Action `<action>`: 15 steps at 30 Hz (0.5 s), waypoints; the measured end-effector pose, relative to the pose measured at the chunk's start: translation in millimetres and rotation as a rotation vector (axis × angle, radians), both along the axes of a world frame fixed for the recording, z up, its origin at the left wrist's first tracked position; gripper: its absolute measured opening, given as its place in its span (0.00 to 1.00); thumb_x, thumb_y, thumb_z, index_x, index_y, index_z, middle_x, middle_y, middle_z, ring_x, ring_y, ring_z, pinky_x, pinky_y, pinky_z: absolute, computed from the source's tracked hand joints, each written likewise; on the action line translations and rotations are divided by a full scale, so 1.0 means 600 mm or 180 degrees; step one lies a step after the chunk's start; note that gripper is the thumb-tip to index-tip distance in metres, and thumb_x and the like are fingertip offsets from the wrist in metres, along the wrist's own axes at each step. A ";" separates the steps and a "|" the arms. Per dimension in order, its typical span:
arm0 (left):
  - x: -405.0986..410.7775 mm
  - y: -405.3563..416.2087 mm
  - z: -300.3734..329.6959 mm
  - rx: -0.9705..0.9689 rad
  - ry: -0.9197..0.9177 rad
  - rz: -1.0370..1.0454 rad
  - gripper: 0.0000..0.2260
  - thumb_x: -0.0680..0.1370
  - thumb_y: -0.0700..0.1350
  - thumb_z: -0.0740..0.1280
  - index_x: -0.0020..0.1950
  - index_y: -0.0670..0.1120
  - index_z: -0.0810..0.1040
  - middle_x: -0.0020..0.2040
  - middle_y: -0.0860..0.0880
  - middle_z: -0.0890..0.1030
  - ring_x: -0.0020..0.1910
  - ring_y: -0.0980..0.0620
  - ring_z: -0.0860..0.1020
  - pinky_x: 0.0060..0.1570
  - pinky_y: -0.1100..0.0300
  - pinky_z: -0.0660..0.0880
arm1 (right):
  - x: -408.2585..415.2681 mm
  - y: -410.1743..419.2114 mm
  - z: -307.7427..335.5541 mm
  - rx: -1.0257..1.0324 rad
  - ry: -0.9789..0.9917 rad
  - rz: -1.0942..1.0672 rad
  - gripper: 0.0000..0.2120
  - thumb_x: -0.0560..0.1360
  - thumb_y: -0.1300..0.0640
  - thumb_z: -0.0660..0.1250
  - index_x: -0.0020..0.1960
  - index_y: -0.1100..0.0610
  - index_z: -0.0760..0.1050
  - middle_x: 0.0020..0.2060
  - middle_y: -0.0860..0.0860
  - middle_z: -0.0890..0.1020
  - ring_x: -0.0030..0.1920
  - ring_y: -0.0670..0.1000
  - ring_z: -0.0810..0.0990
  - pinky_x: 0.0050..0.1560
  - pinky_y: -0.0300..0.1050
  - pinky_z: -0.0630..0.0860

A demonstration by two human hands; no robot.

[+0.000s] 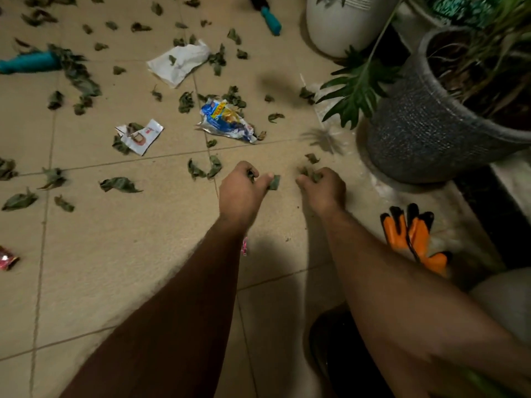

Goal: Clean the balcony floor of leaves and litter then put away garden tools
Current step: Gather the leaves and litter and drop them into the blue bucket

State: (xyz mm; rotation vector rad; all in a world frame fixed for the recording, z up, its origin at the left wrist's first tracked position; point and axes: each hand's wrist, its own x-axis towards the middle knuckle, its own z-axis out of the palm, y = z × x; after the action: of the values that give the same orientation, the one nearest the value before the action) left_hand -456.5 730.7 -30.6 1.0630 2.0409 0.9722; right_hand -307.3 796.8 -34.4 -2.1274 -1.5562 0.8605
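Note:
Dry green leaves (119, 184) lie scattered over the beige tiled floor (129, 268). My left hand (244, 188) is closed around several leaves, one leaf (274, 183) sticking out by the thumb. My right hand (324, 186) is also closed on a clump of leaves (311, 175), pressed low to the floor. Litter lies beyond: a blue snack wrapper (227, 122), a torn white and red packet (140, 136) and a crumpled white paper (179, 63). Two teal-handled garden tools rest at far left (28, 63) and top centre (270, 18).
A grey textured plant pot (425, 133) stands at right, a white pot (333, 27) behind it. Orange and black gloves (413, 237) lie by my right forearm. A red wrapper (7, 258) sits at the left edge. A dark round container (339, 354) is below my right arm.

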 end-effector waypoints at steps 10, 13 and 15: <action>0.022 0.050 -0.012 -0.0430 0.0850 -0.0535 0.26 0.77 0.56 0.71 0.71 0.50 0.70 0.63 0.44 0.77 0.59 0.46 0.77 0.53 0.53 0.74 | 0.044 0.001 -0.001 -0.0113 0.0483 0.0106 0.05 0.78 0.55 0.67 0.51 0.56 0.79 0.41 0.49 0.80 0.40 0.47 0.77 0.35 0.36 0.68; 0.040 0.055 -0.018 -0.0630 0.1134 -0.0726 0.24 0.76 0.54 0.71 0.70 0.50 0.72 0.62 0.43 0.75 0.58 0.45 0.76 0.52 0.53 0.75 | 0.084 0.009 0.000 -0.0155 0.1293 -0.0302 0.07 0.75 0.57 0.67 0.39 0.55 0.73 0.33 0.52 0.76 0.33 0.50 0.72 0.29 0.40 0.67; 0.050 0.056 -0.020 -0.0722 0.1405 -0.0787 0.18 0.78 0.52 0.69 0.66 0.49 0.74 0.60 0.43 0.75 0.55 0.46 0.76 0.49 0.54 0.74 | 0.098 0.019 0.007 -0.0219 0.1702 -0.0581 0.05 0.74 0.58 0.67 0.40 0.55 0.74 0.39 0.57 0.81 0.35 0.50 0.74 0.30 0.41 0.68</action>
State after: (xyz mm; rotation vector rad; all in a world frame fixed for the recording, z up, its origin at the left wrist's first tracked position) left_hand -426.5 764.4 -42.4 1.4559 2.2239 0.3909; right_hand -248.3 808.2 -30.2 -1.8350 -1.0573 1.2961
